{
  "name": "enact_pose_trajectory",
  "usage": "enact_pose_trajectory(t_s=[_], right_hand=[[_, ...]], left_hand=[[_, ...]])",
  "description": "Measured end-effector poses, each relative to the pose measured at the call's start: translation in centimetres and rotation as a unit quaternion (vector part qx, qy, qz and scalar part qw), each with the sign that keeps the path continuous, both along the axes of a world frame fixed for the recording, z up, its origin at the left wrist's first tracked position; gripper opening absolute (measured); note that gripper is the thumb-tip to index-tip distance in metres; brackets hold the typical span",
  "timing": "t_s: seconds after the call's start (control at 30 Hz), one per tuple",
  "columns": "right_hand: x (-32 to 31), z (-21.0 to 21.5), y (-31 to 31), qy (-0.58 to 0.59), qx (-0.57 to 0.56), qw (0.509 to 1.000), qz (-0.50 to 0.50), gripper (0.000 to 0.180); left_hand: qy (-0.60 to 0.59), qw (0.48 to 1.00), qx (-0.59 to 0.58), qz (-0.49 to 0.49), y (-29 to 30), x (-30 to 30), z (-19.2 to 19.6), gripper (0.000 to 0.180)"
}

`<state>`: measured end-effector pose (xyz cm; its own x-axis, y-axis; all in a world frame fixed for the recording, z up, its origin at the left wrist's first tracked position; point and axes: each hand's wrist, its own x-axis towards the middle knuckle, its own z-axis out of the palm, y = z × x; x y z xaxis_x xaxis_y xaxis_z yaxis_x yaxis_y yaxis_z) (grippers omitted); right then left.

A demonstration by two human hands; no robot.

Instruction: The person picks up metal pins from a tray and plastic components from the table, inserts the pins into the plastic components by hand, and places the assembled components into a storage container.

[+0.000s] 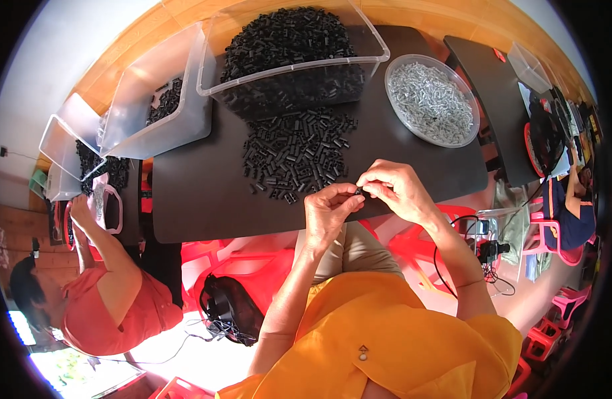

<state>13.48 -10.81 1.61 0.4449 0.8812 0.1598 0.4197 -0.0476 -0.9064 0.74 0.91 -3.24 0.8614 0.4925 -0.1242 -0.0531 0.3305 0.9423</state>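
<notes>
My left hand (330,211) and my right hand (397,188) meet above the near edge of the dark table (412,166). Between their fingertips is a small black plastic part (360,191), pinched from both sides and mostly covered by the fingers. Just beyond my hands lies a loose pile of short black plastic parts (296,149). Behind it stands a large clear bin (292,70), heaped with the same black parts. To the right is a round clear tub (389,86) full of small, shiny, silvery pieces.
At the back left is another translucent bin (161,136) with some black parts. A co-worker in a red top (129,302) sits at the left; another person (565,203) sits far right. Red plastic stools (243,256), a black bag (231,309) and cables lie below the table edge.
</notes>
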Motion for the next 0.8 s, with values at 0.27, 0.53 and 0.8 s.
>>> enact_pose_trajectory(t_s=[0.27, 0.53, 0.8], right_hand=[[0.3, 0.9, 0.5, -0.158, -0.022, 0.986, 0.049, 0.002], [-0.4, 0.4, 0.7, -0.262, -0.072, 0.962, 0.031, 0.003], [1.5, 1.5, 1.4, -0.135, -0.120, 0.980, 0.081, 0.003]], left_hand=[[0.016, 0.999, 0.007, -0.027, 0.2, -0.1, -0.1, 0.013], [0.037, 0.997, 0.065, 0.007, -0.4, 0.3, 0.0, 0.011], [0.060, 0.988, 0.141, -0.007, -0.5, 0.2, 0.4, 0.013]])
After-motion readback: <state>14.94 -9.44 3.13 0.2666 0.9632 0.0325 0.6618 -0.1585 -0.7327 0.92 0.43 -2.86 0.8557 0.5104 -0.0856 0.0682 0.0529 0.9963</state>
